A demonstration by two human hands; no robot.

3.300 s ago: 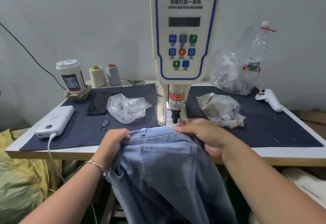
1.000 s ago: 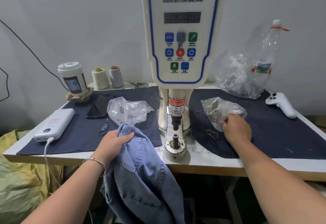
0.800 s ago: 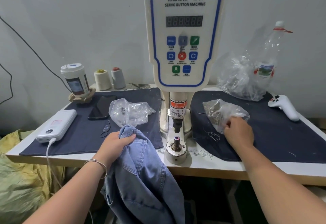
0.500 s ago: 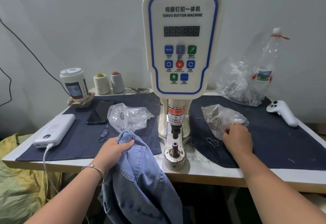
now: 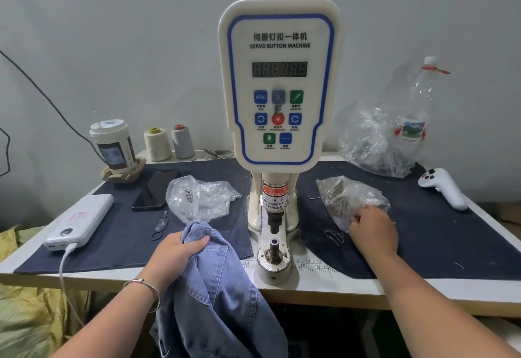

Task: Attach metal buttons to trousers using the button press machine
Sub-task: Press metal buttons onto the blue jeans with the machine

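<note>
The trousers (image 5: pixel 217 295), light blue denim, hang over the front edge of the table (image 5: pixel 338 287) just left of the button press machine (image 5: pixel 277 84), their top bunched up on the dark cloth mat (image 5: pixel 118 233). The left hand (image 5: pixel 174 253) grips that bunched fabric, fingers curled over the fold, a thin bracelet (image 5: pixel 143 287) at the wrist. The machine stands in the middle of the table, its white panel reading "SERVO BUTTON MACHINE" above a dark display and coloured keys; below it the punch hangs over the round lower die (image 5: pixel 273 259), with a gap between them and no cloth in it. The right hand (image 5: pixel 372 230) reaches to a clear plastic bag (image 5: pixel 346 199) of small dark parts on the right mat, fingers bent at the bag's edge; whether they pinch anything is hard to tell from this angle. A second clear bag (image 5: pixel 197 197) with shiny metal pieces lies left of the machine, just behind the trousers. Farther left lie a black phone (image 5: pixel 155 191), a white power bank (image 5: pixel 80 221) with a cable plugged in, and a lidded paper cup (image 5: pixel 112 143). Two thread cones (image 5: pixel 169 143) stand at the wall. At the right rear are a larger plastic bag (image 5: pixel 377 146), an empty bottle (image 5: pixel 420 103) and a white controller (image 5: pixel 442 188).
</note>
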